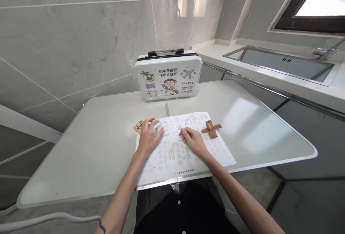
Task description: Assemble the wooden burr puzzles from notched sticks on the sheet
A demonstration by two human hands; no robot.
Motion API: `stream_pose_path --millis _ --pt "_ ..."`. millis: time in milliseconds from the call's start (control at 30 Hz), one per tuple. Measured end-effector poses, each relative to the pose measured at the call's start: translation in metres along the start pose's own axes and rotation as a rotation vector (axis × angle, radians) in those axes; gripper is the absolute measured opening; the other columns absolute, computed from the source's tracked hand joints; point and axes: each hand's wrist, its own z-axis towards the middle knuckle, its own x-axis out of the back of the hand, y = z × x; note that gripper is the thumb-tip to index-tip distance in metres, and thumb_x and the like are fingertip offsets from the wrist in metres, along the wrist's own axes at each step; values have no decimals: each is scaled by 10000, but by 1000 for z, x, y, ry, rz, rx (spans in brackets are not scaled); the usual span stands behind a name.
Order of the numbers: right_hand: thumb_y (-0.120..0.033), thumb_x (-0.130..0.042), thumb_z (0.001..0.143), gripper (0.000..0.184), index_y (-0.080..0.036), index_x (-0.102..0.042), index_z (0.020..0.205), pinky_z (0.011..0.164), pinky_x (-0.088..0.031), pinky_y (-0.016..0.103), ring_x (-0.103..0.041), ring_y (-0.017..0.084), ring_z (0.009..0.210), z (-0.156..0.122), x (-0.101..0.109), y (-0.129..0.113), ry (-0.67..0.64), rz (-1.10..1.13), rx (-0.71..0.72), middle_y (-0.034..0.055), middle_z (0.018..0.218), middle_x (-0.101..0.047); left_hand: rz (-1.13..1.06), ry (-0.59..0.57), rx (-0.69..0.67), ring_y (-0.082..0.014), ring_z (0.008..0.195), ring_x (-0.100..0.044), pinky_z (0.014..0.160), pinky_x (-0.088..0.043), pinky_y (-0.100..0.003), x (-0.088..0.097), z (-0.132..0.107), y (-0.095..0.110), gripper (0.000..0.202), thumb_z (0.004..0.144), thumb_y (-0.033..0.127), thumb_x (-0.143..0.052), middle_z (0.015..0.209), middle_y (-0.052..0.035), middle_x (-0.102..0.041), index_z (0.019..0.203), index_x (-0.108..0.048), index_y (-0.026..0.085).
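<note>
My left hand (148, 136) rests on the left part of a printed paper sheet (161, 169), its fingers spread and bent. Beside its fingertips, partly covered by them, lies a light wooden puzzle (138, 126) at the sheet's left edge. My right hand (193, 140) lies on the middle of the sheet with its fingers curled together; anything inside them is hidden. To the right of that hand, a brown wooden cross-shaped puzzle (211, 129) sits on the sheet's right side, touched by neither hand. Small grey diagrams and text cover the sheet.
A white case (169, 78) with cartoon prints and a black handle stands upright at the back of the folding table (107, 148). Behind it rises a grey tiled wall (81, 40). On the right is a counter with a sink (280, 61) and tap (327, 51).
</note>
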Motion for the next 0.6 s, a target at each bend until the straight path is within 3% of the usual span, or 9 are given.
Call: stream_pose_path --millis 133,267,400,600 --pt "-789 -607 906 583 -212 -664 848 466 -435 291 -505 145 515 8 3 1 -11 328 -137 -8 686 -550 -101 -69 -1 -246 1047 -654 896 -571 -399 -21 7 20 210 1005 319 -614 1252 -96 -542 1199 -644 243" --pt "-841 -605 867 619 -224 -642 889 380 -372 241 -453 124 494 14 10 -1 7 625 -205 -15 697 -520 -197 -137 7 -180 831 -628 763 -545 -333 -36 20 27 184 997 309 -601 1181 -63 -554 1156 -672 247" --pt "-840 -528 900 612 -236 -621 913 330 -298 210 -381 114 486 13 19 -6 64 838 -191 -17 707 -491 -292 -169 39 -150 718 -572 726 -506 -311 -44 33 24 170 996 321 -596 1091 -42 -591 1102 -704 245" --pt "-731 -518 954 494 -246 -567 872 314 -318 195 -350 121 494 12 29 -3 142 954 -151 -26 692 -435 -452 -144 171 -153 693 -535 678 -459 -293 -47 50 5 198 974 368 -615 932 -36 -664 983 -737 213"
